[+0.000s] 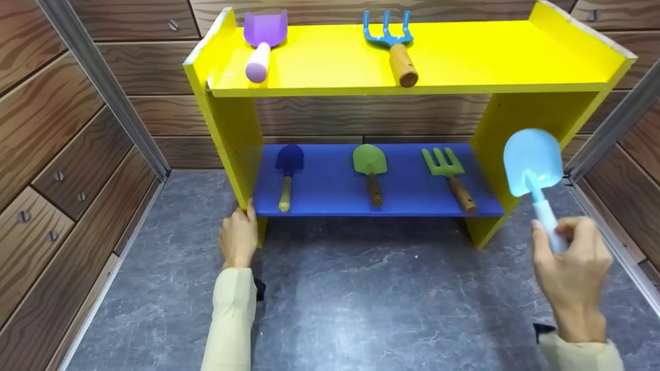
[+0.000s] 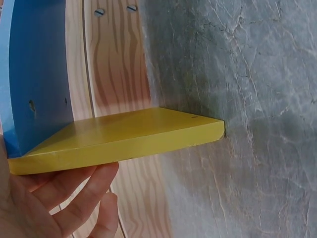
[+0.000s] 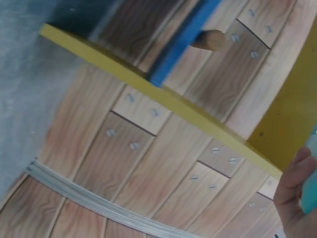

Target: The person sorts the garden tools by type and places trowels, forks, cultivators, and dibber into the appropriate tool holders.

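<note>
A yellow two-tier shelf with a blue lower board stands in front of me. My left hand grips its left side panel low down; in the left wrist view, fingers lie against the yellow panel. To the right of the shelf, my right hand holds a light blue hand trowel by its handle, blade up. Only a corner of the trowel and part of the hand enter the right wrist view.
On the top board lie a purple scoop and a blue hand rake. The blue board carries a dark blue trowel, a green trowel and a green hand fork. Wood-patterned walls enclose the grey floor.
</note>
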Demonstrator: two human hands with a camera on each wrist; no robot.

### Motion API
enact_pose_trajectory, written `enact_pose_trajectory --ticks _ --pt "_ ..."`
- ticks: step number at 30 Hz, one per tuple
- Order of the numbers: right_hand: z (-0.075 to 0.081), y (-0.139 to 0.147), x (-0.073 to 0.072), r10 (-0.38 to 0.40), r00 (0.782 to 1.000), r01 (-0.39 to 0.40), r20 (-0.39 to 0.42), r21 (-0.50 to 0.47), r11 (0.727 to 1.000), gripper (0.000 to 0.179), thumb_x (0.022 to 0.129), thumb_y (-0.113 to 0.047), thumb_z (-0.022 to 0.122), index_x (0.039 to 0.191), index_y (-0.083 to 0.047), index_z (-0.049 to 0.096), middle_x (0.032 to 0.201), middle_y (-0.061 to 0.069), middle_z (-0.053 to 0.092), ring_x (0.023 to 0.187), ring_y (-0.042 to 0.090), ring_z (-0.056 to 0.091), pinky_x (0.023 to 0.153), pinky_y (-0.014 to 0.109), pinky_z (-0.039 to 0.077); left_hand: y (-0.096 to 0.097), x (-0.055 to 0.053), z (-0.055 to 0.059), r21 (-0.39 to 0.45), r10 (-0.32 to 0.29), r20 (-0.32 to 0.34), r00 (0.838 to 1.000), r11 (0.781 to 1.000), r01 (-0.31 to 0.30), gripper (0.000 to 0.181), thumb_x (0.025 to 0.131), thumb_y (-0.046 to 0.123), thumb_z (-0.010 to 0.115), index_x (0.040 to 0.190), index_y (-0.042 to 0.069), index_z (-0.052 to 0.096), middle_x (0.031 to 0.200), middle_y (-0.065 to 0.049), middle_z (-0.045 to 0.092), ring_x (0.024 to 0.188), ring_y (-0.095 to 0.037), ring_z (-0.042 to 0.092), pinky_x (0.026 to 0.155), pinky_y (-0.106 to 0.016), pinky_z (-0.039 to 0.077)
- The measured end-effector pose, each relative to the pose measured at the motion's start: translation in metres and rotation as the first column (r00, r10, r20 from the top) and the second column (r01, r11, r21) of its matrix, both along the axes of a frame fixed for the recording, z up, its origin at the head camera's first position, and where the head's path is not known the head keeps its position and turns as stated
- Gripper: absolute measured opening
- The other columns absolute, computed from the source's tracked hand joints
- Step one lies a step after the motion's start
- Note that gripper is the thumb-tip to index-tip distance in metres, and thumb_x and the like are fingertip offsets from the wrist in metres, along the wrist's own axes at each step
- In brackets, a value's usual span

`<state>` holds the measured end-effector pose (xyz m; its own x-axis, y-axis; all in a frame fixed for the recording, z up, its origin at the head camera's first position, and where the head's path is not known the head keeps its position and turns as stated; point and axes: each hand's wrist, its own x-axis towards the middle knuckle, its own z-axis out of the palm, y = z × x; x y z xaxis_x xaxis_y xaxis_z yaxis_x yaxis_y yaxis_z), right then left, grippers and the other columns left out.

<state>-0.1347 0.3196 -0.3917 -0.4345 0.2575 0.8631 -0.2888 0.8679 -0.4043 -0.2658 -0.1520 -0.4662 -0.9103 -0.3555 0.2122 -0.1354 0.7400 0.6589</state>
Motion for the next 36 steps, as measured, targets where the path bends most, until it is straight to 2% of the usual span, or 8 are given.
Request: enact_pose_trajectory --ticks 5,14,21,27,34,36 --pt "0.015 0.001 -0.004 -0.016 1.0 0.016 -0.019 -0.004 1.0 0.026 0.081 0.006 0.076 0.088 0.017 0.054 0.079 0.028 0.057 0.078 -0.005 0.038 0.071 0.012 0.031 0.003 0.0 -0.001 0.022 0.0 0.015 1.0 1.0 0.0 0.053 0.109 0.04 0.041 0.084 -0.001 0.061 0.082 -0.029 0.067 0.079 -0.053 0.065 0.069 -0.061 0.047" --pt "0.029 -0.002 -0.01 -0.039 0.997 0.039 -0.066 -0.001 0.999 0.024 0.082 0.002 0.073 0.087 0.016 0.053 0.076 0.021 0.054 0.076 0.002 0.04 0.073 0.013 0.029 0.004 0.0 0.0 0.019 -0.004 0.01 1.0 1.0 0.003 0.053 0.109 0.041 0.041 0.085 -0.001 0.061 0.084 -0.029 0.067 0.08 -0.054 0.065 0.068 -0.062 0.047" --pt "0.036 -0.007 -0.016 -0.025 0.995 0.024 -0.095 -0.013 1.0 0.021 0.079 0.003 0.066 0.087 0.018 0.053 0.079 0.032 0.055 0.071 0.021 0.046 0.076 0.011 0.029 0.001 -0.001 0.0 0.009 -0.012 0.01 1.0 1.0 0.012 0.054 0.109 0.041 0.04 0.087 -0.003 0.063 0.089 -0.032 0.068 0.082 -0.055 0.065 0.069 -0.063 0.047" --pt "0.042 -0.01 -0.018 -0.04 0.994 0.038 -0.105 -0.028 0.999 0.021 0.079 0.004 0.066 0.087 0.018 0.053 0.078 0.03 0.055 0.072 0.015 0.043 0.075 0.011 0.029 -0.002 -0.001 0.003 0.006 -0.006 0.002 1.0 1.0 0.006 0.056 0.109 0.042 0.04 0.087 -0.004 0.064 0.089 -0.032 0.068 0.081 -0.055 0.065 0.069 -0.063 0.047" --pt "0.045 -0.006 -0.019 -0.04 0.995 0.04 -0.095 -0.007 0.999 0.022 0.08 0.004 0.068 0.089 0.018 0.054 0.079 0.032 0.056 0.07 0.022 0.045 0.075 0.011 0.028 0.0 0.0 0.002 0.008 0.0 0.0 1.0 1.0 0.0 0.055 0.109 0.042 0.041 0.084 -0.002 0.063 0.083 -0.029 0.067 0.078 -0.053 0.065 0.068 -0.061 0.047" --pt "0.045 -0.006 -0.017 -0.047 0.995 0.046 -0.094 -0.006 0.999 0.021 0.081 0.004 0.069 0.09 0.017 0.055 0.08 0.032 0.058 0.071 0.017 0.047 0.075 0.01 0.028 0.001 0.0 0.001 0.007 -0.004 -0.003 1.0 1.0 0.004 0.055 0.109 0.041 0.041 0.084 -0.003 0.063 0.083 -0.03 0.068 0.078 -0.053 0.065 0.068 -0.062 0.047"
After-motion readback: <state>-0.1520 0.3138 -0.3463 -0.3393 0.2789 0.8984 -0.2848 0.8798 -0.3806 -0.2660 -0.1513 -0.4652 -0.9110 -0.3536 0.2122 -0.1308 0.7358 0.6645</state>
